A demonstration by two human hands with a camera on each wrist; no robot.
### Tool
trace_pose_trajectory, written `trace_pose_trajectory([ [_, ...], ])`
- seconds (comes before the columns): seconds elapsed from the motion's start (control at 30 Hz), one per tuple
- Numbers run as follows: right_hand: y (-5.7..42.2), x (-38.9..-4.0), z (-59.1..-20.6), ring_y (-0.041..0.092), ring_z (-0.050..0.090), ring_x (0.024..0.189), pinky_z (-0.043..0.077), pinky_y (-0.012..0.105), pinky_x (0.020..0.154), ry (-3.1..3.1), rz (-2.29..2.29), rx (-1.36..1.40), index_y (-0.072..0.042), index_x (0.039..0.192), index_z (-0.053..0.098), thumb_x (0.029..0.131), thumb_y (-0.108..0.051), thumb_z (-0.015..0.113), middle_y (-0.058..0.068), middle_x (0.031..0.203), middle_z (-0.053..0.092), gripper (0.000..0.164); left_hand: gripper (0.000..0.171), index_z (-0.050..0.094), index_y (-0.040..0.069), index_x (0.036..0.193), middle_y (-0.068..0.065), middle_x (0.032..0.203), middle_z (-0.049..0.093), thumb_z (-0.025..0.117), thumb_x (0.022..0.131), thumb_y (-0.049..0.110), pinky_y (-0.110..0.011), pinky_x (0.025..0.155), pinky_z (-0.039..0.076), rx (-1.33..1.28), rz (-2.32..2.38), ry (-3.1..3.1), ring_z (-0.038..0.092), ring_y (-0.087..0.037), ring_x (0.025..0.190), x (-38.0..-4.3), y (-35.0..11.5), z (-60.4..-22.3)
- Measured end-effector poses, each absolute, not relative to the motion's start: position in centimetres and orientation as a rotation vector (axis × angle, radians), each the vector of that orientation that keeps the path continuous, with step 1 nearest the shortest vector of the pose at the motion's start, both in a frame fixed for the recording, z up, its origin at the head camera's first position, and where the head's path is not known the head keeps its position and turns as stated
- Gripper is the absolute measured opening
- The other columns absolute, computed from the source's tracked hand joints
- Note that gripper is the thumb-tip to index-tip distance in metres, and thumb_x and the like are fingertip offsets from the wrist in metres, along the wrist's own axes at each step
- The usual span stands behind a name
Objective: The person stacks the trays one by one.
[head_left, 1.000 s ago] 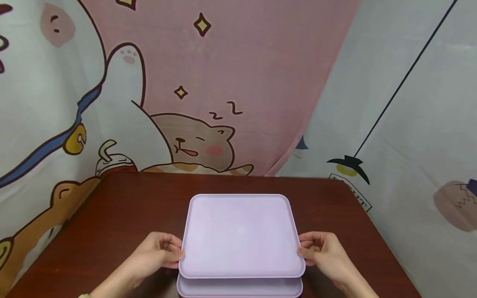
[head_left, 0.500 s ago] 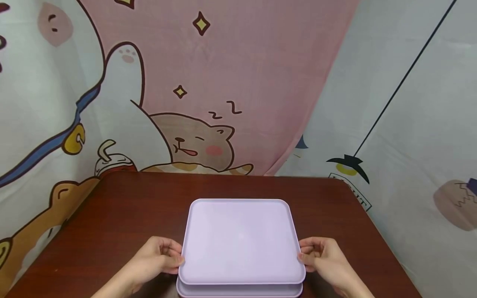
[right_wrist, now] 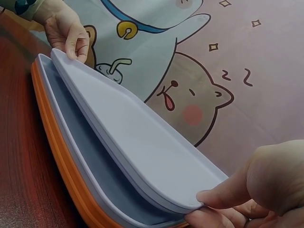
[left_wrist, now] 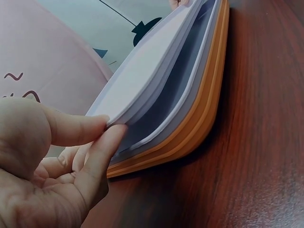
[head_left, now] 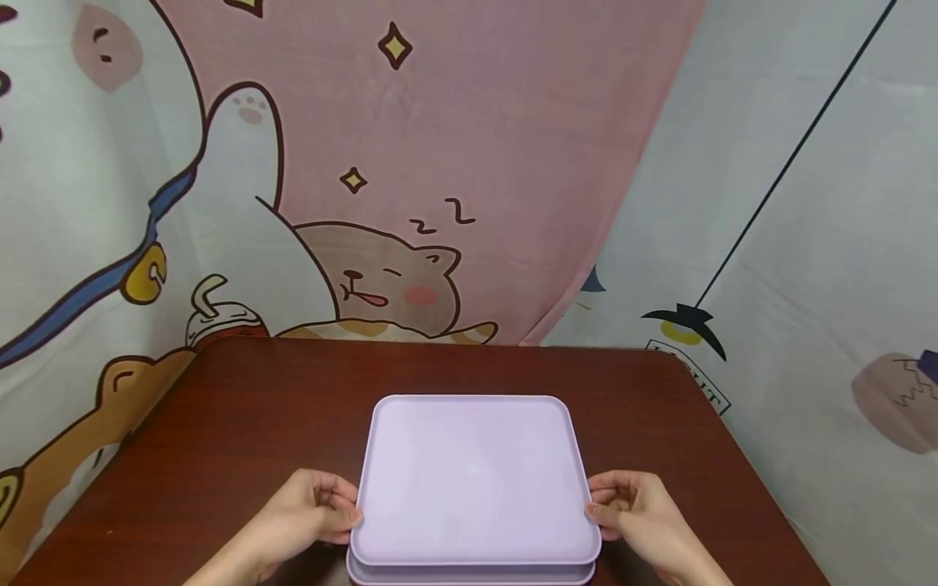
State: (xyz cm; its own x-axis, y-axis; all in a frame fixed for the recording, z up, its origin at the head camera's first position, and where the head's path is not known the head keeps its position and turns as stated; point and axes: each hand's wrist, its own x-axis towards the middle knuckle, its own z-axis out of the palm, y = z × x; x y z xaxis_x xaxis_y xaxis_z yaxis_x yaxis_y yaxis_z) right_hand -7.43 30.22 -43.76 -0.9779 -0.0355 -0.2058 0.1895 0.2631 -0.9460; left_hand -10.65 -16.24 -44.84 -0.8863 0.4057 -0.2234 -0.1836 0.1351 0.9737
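Note:
A pale lilac rectangular tray (head_left: 475, 480) is held at its two short sides. My left hand (head_left: 300, 513) pinches its left rim between thumb and fingers, and my right hand (head_left: 640, 514) pinches the right rim the same way. Directly beneath sits a second lilac tray (head_left: 472, 575), whose near edge peeks out in the head view. Both wrist views show a gap between the two, with the held one tilted. Under the lower lilac tray lie stacked orange trays (left_wrist: 211, 109), which the head view hides.
The stack stands on a dark reddish-brown table (head_left: 242, 407), near its front. A cartoon-printed cloth (head_left: 513, 163) hangs behind the table's far edge. In the right wrist view a light sleeve (right_wrist: 19, 7) covers the left forearm.
Both hands have moved down and slightly nearer with the held tray. Less of the lower lilac tray now shows in the head view. The grip on both rims is unchanged.

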Motion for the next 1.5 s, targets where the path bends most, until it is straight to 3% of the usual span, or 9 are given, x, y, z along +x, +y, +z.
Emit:
trace_pose_trajectory([
  [1.07, 30.1, -7.3, -44.6, 0.020, 0.066, 0.071, 0.062, 0.035, 0.062, 2.355, -1.731, 0.155, 0.015, 0.114, 0.066, 0.089, 0.006, 0.078, 0.012, 0.089, 0.067, 0.029, 0.023, 0.065, -0.015, 0.107, -0.012, 0.088, 0.068, 0.076, 0.090, -0.004, -0.039, 0.075, 0.065, 0.222, 1.802, 1.959, 0.069, -0.023, 0.083, -10.3, -16.5, -45.8],
  [1.5, 30.3, -7.1, -45.2, 0.016, 0.067, 0.070, 0.062, 0.033, 0.060, 2.350, -1.736, 0.070, 0.018, 0.114, 0.066, 0.092, 0.009, 0.072, 0.009, 0.089, 0.071, 0.024, 0.019, 0.065, -0.013, 0.103, -0.012, 0.087, 0.067, 0.076, 0.090, -0.006, -0.040, 0.074, 0.065, 0.240, 1.758, 2.001, 0.069, -0.026, 0.083, -10.0, -16.6, -45.7],
])
